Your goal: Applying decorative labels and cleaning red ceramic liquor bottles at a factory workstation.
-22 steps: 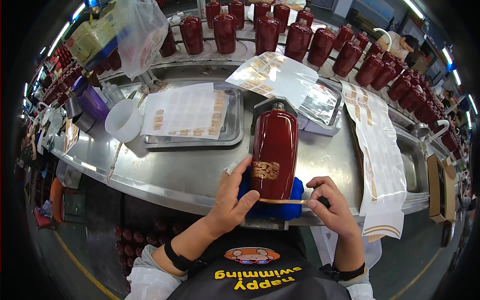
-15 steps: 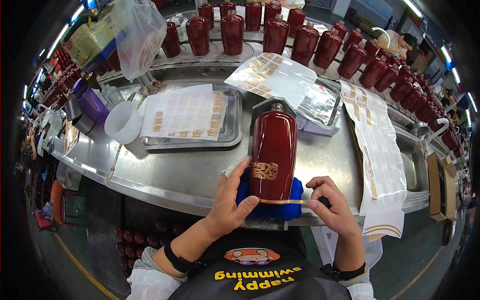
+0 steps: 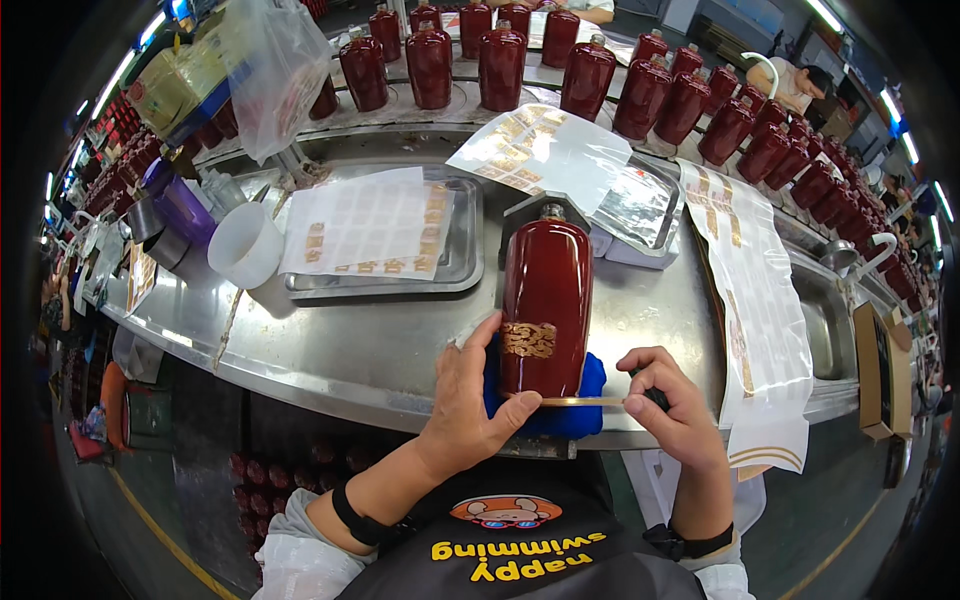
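Note:
A dark red glass bottle (image 3: 547, 290) with a gold ornament on its lower left lies before me, its neck pointing away, on a blue cloth (image 3: 594, 385). Around its left side rest the fingers of my left hand (image 3: 466, 400), gripping it, while that thumb presses a thin gold decal strip (image 3: 582, 401) against the base end. The strip's free end stretches right into the pinch of my right hand (image 3: 672, 405). Some black object (image 3: 650, 390) is also tucked in that hand's curled fingers; its kind is hidden.
Decal sheets (image 3: 350, 220) lie on a steel tray (image 3: 465, 240) at left, near a white cup (image 3: 246, 245). More sheets (image 3: 545, 150) lie behind the bottle, and a long sheet (image 3: 770, 300) hangs over the right edge. Red bottles (image 3: 501, 70) line the conveyor at the back.
My left thumb has slid right along the strip at the bottle's base. My right hand has shifted slightly right, still pinching the strip's end. Bottles on the conveyor have moved right.

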Demonstrator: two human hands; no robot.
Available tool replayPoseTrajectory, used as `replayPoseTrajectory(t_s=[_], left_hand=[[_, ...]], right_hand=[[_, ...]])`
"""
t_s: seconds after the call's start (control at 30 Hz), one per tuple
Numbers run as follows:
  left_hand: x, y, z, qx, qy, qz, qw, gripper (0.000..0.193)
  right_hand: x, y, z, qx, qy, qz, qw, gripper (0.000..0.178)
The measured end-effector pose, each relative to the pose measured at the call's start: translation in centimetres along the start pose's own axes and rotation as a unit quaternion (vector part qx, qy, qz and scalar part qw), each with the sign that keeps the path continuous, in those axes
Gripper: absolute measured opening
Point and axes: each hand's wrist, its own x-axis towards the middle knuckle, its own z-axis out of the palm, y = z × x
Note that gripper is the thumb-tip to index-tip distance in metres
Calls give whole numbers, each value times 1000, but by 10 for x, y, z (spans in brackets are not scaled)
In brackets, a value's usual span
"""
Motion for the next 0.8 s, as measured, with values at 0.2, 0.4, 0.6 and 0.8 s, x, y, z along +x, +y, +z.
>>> replayPoseTrajectory(t_s=[0.2,0.4,0.6,0.8], left_hand=[[2,7,-5,71,8,91,993,91],[7,5,1,253,30,179,950,89],[4,-8,4,182,24,159,970,89],[1,-11,2,151,-4,130,980,90]], right_hand=[[3,20,9,8,-12,-2,1000,11],[4,26,15,5,-14,-16,1000,13],[7,27,21,2,-7,-37,999,12],[9,25,25,-1,-6,-34,999,14]])
